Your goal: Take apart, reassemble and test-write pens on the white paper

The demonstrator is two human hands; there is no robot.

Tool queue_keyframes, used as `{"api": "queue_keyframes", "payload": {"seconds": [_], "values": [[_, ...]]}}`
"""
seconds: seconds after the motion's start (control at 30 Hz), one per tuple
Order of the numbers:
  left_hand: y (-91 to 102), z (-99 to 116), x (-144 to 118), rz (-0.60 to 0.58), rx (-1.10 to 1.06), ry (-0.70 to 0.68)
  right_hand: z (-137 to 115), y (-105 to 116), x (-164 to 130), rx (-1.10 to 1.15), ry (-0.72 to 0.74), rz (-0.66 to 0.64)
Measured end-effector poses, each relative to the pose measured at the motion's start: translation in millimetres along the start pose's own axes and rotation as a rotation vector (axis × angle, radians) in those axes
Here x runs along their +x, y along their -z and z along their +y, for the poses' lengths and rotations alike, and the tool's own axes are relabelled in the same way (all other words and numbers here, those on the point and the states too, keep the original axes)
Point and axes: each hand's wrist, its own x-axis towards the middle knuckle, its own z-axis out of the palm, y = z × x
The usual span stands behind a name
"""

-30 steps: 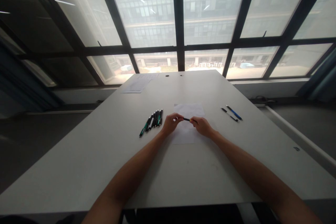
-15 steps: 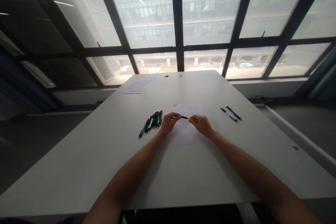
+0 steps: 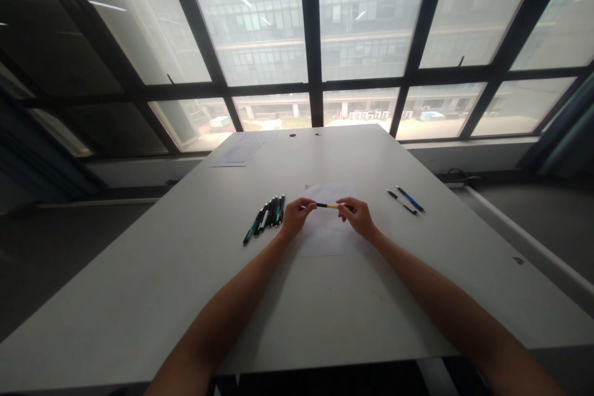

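A black and yellow pen (image 3: 328, 205) lies level between both hands, just above a white sheet of paper (image 3: 327, 229). My left hand (image 3: 296, 216) pinches its left end. My right hand (image 3: 355, 216) pinches its right end. To the left of my left hand, a row of several black and green pens (image 3: 266, 215) lies on the grey table (image 3: 185, 247).
Two pens, one blue (image 3: 410, 198) and one black (image 3: 401, 203), lie on the table to the right. Printed sheets (image 3: 241, 152) rest at the far left corner near two cable holes (image 3: 292, 134). A large window wall stands beyond the table's far edge.
The hands have drawn slightly apart along the pen, so more of its yellow barrel shows. The view has shifted a little.
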Motion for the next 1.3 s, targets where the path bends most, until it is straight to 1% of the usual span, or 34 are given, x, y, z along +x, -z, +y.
{"api": "queue_keyframes", "payload": {"seconds": [0.1,0.17,0.27,0.3,0.37,0.43,0.53,0.63,0.77,1.0,1.1,1.23,1.3], "values": [[0.7,2,-1,-0.011,0.024,0.011,1,0,4,0.279,-0.096,0.042],[0.3,4,-1,-0.059,0.039,0.002,4,1,7,0.414,-0.165,0.073],[-1.2,4,-1,-0.134,0.01,-0.031,10,4,13,0.577,-0.231,0.183],[-1.8,4,-1,-0.134,-0.007,-0.037,12,7,15,0.64,-0.249,0.228],[-2.6,2,0,-0.09,-0.038,-0.041,14,13,19,0.76,-0.292,0.28],[-3.0,0,1,-0.018,-0.043,-0.036,14,21,22,0.825,-0.322,0.281],[-3.2,-2,2,0.049,0.011,-0.017,14,32,24,0.831,-0.325,0.257],[-2.7,-4,3,0.062,0.079,0.012,13,39,24,0.824,-0.319,0.247],[-1.7,-8,5,0.089,0.112,0.035,13,42,22,0.843,-0.314,0.254],[-3.2,-7,4,0.054,0.125,0.014,15,45,23,0.975,-0.321,0.24],[-4.0,-3,4,0.036,0.143,0.014,16,43,25,0.936,-0.344,0.268],[-5.1,-1,3,0.017,0.162,0.009,19,35,27,0.868,-0.42,0.388],[-5.6,-2,3,0.015,0.189,-0.006,20,33,27,0.877,-0.401,0.414]]}}
